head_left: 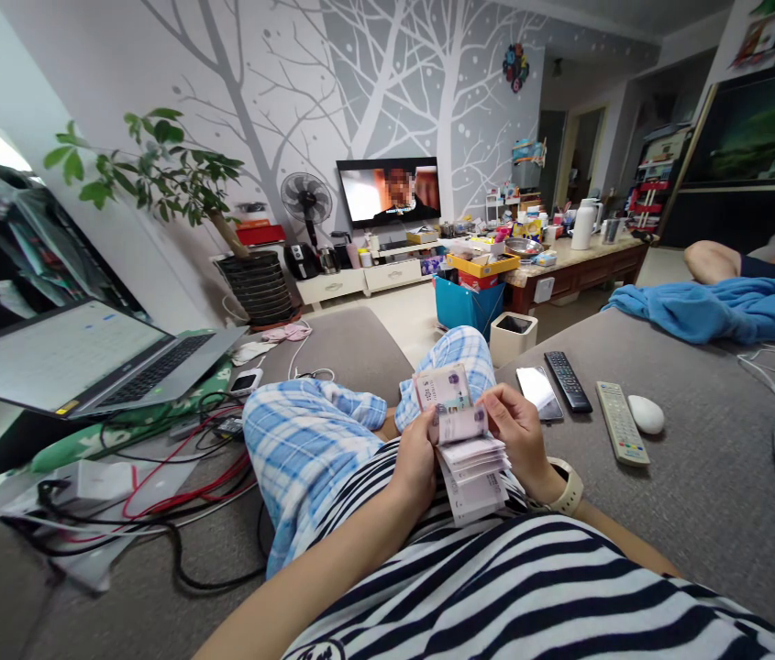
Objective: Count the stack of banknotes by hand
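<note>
Two hands and one floppy wad of cash, that's my whole lap right now. Far left there's a silver laptop [63,362] propped open at a tilt, with thin metal edges and flat dark keys, and a puffy green cushion [132,426] right by it. Below that, a messy tangle of red and black cables [181,486] loops around a white plastic box [88,481]. Then come my blue plaid shorts [304,449], soft checked cloth all bunched up.

My left hand [415,463] is closed firmly around the stack, fingers curled in against the paper. The banknotes [464,431] sit right between my hands over my lap, thin pinkish paper fanned out in a bendy curve. My right hand [521,435] is half open, fingertips pressed on the top notes, with a chunky white watch band [570,486] on the wrist.

Just right of that, on the grey fabric sofa [703,495], there's a glossy smartphone [538,392], a ribbed black TV remote [568,381], a beige remote [622,423] with rows of rubbery buttons, and a smooth, rounded white mouse [647,414]. Further back sits a crumpled blue fleece blanket [724,307].
</note>
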